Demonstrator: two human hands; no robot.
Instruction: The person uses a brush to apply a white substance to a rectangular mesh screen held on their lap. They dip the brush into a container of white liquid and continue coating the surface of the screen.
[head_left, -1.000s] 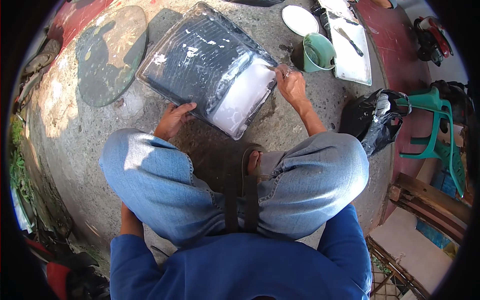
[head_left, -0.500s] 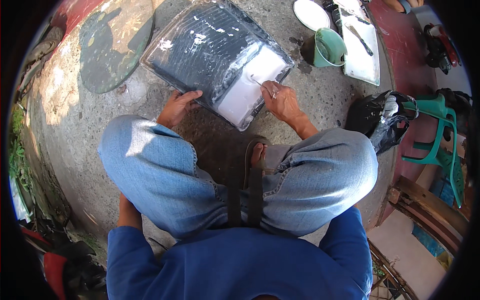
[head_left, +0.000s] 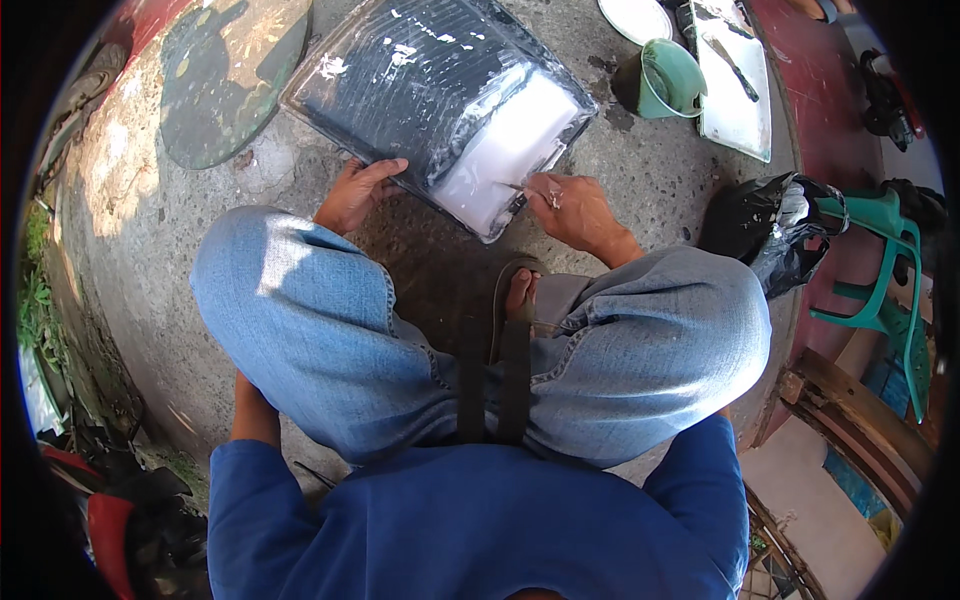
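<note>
bare concrete point(head_left: 288, 146) leaves room between tray point(head_left: 365, 92) and round board point(head_left: 212, 95); bucket point(head_left: 674, 80) obstructs right.

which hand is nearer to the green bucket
Right. The right hand is beside the tray's right edge, a bit nearer the person than the bucket; the left hand is farther left, at the tray's near edge.

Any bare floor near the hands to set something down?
Free: concrete between round slab and left knee; smaller patch between right hand, green pot and black bag.
Crowded: top right, with pot, lid and white tray close together.
</note>
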